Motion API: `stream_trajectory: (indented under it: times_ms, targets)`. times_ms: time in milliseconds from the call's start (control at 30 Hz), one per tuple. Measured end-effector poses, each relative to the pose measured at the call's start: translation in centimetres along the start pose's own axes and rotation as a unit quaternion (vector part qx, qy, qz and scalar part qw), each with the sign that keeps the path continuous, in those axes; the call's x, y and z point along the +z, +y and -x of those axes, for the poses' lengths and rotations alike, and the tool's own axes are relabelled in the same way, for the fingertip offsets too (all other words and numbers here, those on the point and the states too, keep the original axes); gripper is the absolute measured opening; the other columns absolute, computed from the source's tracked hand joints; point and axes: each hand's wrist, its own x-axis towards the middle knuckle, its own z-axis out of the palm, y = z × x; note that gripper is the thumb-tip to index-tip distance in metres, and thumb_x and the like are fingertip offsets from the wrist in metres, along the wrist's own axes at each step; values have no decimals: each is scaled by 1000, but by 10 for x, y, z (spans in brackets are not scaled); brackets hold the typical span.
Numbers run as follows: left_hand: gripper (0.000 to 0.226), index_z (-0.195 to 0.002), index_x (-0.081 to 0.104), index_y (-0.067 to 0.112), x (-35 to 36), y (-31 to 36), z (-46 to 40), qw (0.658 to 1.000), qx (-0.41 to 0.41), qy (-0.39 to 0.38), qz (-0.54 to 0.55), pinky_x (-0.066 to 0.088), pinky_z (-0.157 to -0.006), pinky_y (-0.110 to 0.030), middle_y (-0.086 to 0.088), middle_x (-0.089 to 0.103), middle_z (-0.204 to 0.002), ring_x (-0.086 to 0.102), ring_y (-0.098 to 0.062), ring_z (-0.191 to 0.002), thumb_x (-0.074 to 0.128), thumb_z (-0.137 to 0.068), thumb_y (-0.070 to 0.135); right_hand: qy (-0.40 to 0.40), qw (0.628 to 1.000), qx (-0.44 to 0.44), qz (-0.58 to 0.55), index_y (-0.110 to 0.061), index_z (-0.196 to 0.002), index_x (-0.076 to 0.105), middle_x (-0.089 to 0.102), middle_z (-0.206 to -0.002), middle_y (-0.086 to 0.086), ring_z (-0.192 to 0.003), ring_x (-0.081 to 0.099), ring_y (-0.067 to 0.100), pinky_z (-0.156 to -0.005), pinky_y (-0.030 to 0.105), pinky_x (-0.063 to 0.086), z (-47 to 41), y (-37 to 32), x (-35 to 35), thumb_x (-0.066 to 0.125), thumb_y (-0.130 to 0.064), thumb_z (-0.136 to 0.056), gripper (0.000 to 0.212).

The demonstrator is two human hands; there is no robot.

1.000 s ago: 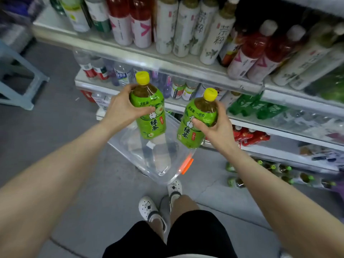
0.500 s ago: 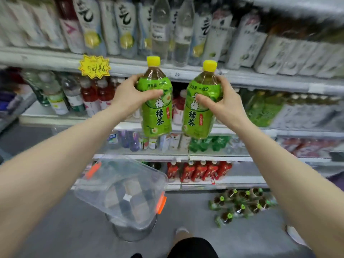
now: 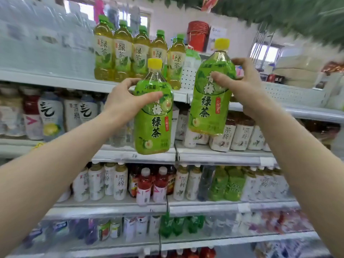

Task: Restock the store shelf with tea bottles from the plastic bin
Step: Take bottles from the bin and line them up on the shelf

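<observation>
Two green tea bottles are aloft, unshelved: left hand (image 3: 123, 101) wraps one (image 3: 153, 116), right hand (image 3: 242, 86) clasps another (image 3: 208, 101), apparently bound for the top shelf (image 3: 55, 79).

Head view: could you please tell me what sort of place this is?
Most likely a small grocery shop: tiered shelves packed with bottled drinks, a row of green-capped tea bottles on top, and both hands raising yellow-capped tea bottles.

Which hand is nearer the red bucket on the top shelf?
Right. The right hand, gripping a tea bottle, is just below and right of the red bucket. The left hand, holding the other bottle, is lower and well to its left.
</observation>
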Motion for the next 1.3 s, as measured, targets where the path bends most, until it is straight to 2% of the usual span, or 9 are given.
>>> stream_trajectory:
  times_ms: [133, 233, 400, 533, 733, 900, 1067, 1233, 1300]
  targets:
    - [104, -135, 52, 22, 27, 31, -34, 999, 29, 29, 6, 47, -100, -36, 7, 62, -126, 60, -13, -112, 81, -49, 72, 1, 999, -28, -22, -17, -132, 40, 70, -104, 1, -73, 73, 7, -54, 20, 54, -57, -4, -33, 74, -30, -84, 60]
    - [91, -137, 50, 18, 45, 47, -57, 998, 39, 48, -4, 44, -99, -32, 8, 59, -126, 57, -11, -111, 80, -62, 61, -1, 998, -49, -46, -15, -133, 39, 71, -108, 5, -82, 74, 15, -61, 28, 59, -97, 9, -43, 76, -26, -84, 62]
    - [113, -130, 56, 19, 65, 65, -85, 997, 33, 66, 32, 51, -96, -46, 4, 69, -115, 68, -16, -102, 84, -35, 72, -3, 994, -74, -80, -27, -119, 46, 68, -115, 9, -97, 71, 24, -80, 47, 60, -163, 50, -35, 84, -37, -69, 63]
    - [99, -129, 57, 16, 77, 63, -110, 995, 27, 87, 37, 55, -89, -39, 4, 71, -108, 71, -12, -92, 81, -45, 62, 0, 993, -64, -100, -32, -118, 48, 66, -116, 7, -99, 69, 26, -81, 52, 58, -207, 86, -16, 85, -47, -64, 67]
    - [103, -131, 56, 16, 89, 54, -142, 993, 10, 104, 50, 51, -74, -27, 3, 70, -111, 69, -11, -93, 80, -43, 63, -53, 990, -60, -113, -21, -136, 45, 59, -126, 6, -99, 67, 19, -81, 37, 59, -259, 121, 13, 80, -31, -79, 67]
    - [96, -121, 61, 16, 92, 47, -164, 992, -3, 111, 59, 54, -80, -33, 2, 71, -105, 69, -13, -92, 81, -40, 63, -52, 993, -39, -103, -39, -129, 47, 57, -129, 5, -106, 65, 24, -88, 50, 56, -295, 153, 37, 81, -67, -55, 86]
    - [91, -124, 60, 15, 93, 46, -179, 993, -7, 89, 73, 57, -67, -29, -3, 74, -105, 73, -14, -83, 83, -47, 57, -71, 995, -36, -62, -24, -144, 34, 55, -132, 8, -111, 60, 24, -96, 51, 51, -316, 161, 53, 70, -36, -87, 69]
    - [107, -137, 49, 12, 97, 44, -177, 995, -5, 81, 66, 59, -80, -36, -6, 67, -117, 70, -19, -95, 83, -47, 58, -26, 983, -114, 145, -19, -153, 22, 39, -148, 9, -136, 37, 26, -114, 50, 32, -304, 148, 52, 62, -40, -92, 76]
    - [114, -138, 49, 13, 101, 45, -172, 995, -8, 79, 59, 57, -88, -43, -6, 67, -118, 68, -23, -101, 84, -42, 64, 1, 973, -192, 127, -18, -151, 27, 40, -146, 5, -136, 37, 21, -114, 46, 33, -276, 125, 47, 58, -40, -95, 68]
